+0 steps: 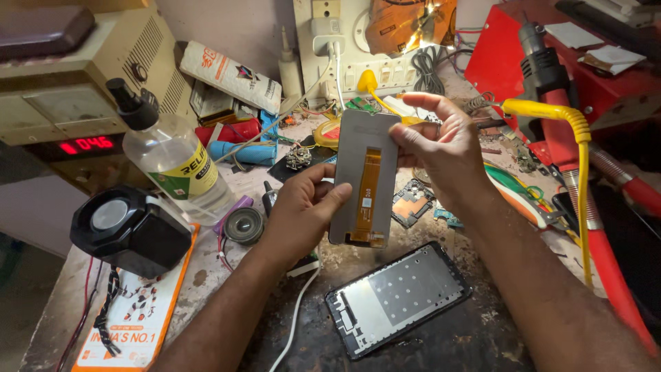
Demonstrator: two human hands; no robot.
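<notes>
Two bare forearms reach in from the bottom edge and meet near the middle. The left hand (303, 207) is curled, palm facing away, thumb pressed forward. The right hand (441, 148) is raised higher, fingers bent in a pinch, index finger extended.

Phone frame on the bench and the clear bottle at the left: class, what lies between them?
In the head view, between the phone frame and the clear bottle lie a small round speaker, a white cable, and the person's left hand and forearm.
</notes>
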